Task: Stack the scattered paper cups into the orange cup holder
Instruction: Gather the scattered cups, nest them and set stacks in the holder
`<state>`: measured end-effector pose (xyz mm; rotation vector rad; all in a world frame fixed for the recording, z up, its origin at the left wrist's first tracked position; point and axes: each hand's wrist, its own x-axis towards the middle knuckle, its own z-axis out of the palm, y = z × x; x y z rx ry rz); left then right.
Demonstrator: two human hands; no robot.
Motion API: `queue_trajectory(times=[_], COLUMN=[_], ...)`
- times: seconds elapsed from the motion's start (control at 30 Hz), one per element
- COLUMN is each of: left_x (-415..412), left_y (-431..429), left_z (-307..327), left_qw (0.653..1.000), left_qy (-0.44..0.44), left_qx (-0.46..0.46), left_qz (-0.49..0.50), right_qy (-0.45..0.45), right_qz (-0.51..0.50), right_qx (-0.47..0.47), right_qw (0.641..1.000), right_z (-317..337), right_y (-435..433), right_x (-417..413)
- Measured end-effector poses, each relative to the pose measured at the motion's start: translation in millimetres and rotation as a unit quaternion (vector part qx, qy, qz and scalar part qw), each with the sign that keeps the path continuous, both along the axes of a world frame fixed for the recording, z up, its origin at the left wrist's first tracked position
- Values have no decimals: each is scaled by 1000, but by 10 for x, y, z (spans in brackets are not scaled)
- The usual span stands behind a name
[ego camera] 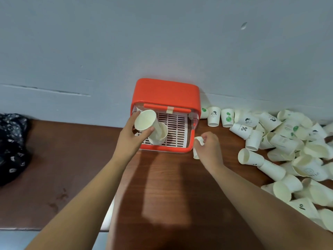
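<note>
Gripping cup (pixel 145 120) in left fingers (pixel 150 130) above holder (pixel 164 92).

Your holder (pixel 164 92) sits on the table (pixel 171 186) against the wall (pixel 162 42). The loose cups (pixel 281 150) lie to its right. Your left hand (pixel 133 136) is over its tray (pixel 175 127), above a stack (pixel 159 136); your right hand (pixel 209 148) is just right of it.

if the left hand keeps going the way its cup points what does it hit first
Probably the stack of cups standing on the slotted tray of the orange holder. The cup in the left hand tilts toward it, though depth is unclear.
</note>
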<state>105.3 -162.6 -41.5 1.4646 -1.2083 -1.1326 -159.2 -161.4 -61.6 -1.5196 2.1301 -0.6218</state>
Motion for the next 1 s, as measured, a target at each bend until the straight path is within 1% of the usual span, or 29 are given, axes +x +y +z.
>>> queue_trajectory(times=[0.13,0.23,0.4,0.5,0.57,0.67,0.77,0.9,1.0], left_x=[-71,-117,-114,-102,-96,-74,-77,-122,-124], left_y=[-72,-164,-262,-289,-302,-289,-268,-277,-265], left_z=[-16,-32,-194,-282,-340,-456,-520,-507,-507], left_qw=[999,997,986,978,974,971,975,975,978], left_qy=[-26,-57,-148,-184,-200,-221,-200,-176,-150], left_qx=[-29,-46,-44,-65,-72,-39,-17,1,34], left_qz=[3,0,-60,-73,-79,-80,-96,-136,-141], right_qy=[71,96,80,66,45,-5,-26,-39,-71], right_qz=[-8,-21,-41,-48,-56,-99,-133,-76,-17], right_qx=[75,127,198,214,204,165,101,8,-19], right_qw=[995,987,976,973,976,981,986,996,997], right_z=[-283,-460,-702,-772,-753,-623,-400,-79,166], right_y=[-108,-192,-263,-243,-202,-101,8,51,-3], right_x=[-212,-236,-210,-198,-211,-246,-253,-188,-29])
